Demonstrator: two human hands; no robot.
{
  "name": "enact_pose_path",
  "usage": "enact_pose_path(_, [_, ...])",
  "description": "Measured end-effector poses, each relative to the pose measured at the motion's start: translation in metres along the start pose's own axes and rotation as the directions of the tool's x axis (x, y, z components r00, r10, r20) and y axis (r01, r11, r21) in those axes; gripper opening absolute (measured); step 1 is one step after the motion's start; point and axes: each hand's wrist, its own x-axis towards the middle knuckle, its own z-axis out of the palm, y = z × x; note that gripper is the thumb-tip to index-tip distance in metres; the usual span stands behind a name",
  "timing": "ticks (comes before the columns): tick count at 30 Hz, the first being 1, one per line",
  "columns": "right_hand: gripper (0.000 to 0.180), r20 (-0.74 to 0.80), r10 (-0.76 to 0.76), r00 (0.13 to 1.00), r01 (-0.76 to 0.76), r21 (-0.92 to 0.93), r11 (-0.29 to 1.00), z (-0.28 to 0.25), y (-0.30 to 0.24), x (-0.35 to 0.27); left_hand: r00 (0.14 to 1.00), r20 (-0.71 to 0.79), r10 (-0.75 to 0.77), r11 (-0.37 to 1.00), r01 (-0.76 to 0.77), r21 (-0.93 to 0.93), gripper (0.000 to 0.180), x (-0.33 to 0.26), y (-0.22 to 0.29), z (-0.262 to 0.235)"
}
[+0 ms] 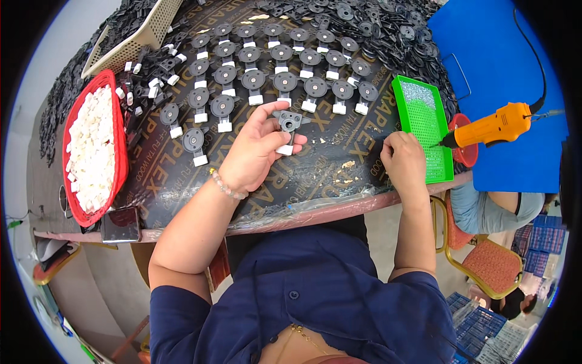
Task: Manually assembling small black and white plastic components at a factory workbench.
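Observation:
My left hand (257,148) grips a black plastic bracket (290,122) with a white block (284,149) at its lower end, above the table's near half. Fingers curled together, my right hand (403,159) rests by the left edge of a green tray (447,173); whatever its fingertips hold, if anything, is hidden. Small silvery pieces, probably screws (418,95), are heaped at the tray's far end. Beyond my left hand, rows of similar black parts with round discs (284,81) and white ends lie on the table.
An orange electric screwdriver (494,126) hangs at the right, over a red bowl (465,151). A red basket of white blocks (91,151) stands left, near a phone (121,225) and a beige crate (134,37). Black parts (388,27) pile up at the back. Another person (494,209) sits at the right.

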Motion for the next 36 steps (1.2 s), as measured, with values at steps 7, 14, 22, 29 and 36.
enact_pose_path(7, [0.007, 0.140, 0.303, 0.943, -0.329, 0.538, 0.776, -0.010, 0.005, 0.011, 1.000, -0.006, -0.005, 0.997, 0.006, 0.075, 0.052, -0.002, 0.003, 0.001])
enact_pose_path(14, [0.007, 0.218, 0.351, 0.911, -0.350, 0.857, 0.378, 0.004, 0.007, 0.025, 0.998, 0.045, -0.049, 0.997, 0.046, 0.068, 0.053, -0.002, 0.003, 0.004])
enact_pose_path(22, [0.005, 0.207, 0.145, 0.967, -0.222, 0.422, 0.879, 0.011, -0.013, 0.033, 0.994, 0.069, -0.088, 0.988, 0.078, 0.136, 0.053, -0.002, 0.001, 0.000])
enact_pose_path(29, [0.006, 0.053, -0.082, 0.995, 0.060, 0.324, 0.944, 0.014, -0.009, 0.029, 0.994, 0.070, -0.083, 0.987, 0.073, 0.141, 0.051, -0.003, 0.001, 0.002])
enact_pose_path(36, [0.007, 0.057, -0.249, 0.967, 0.242, 0.104, 0.965, 0.009, -0.015, 0.032, 0.993, 0.075, -0.089, 0.987, 0.079, 0.137, 0.051, -0.002, 0.000, 0.003])
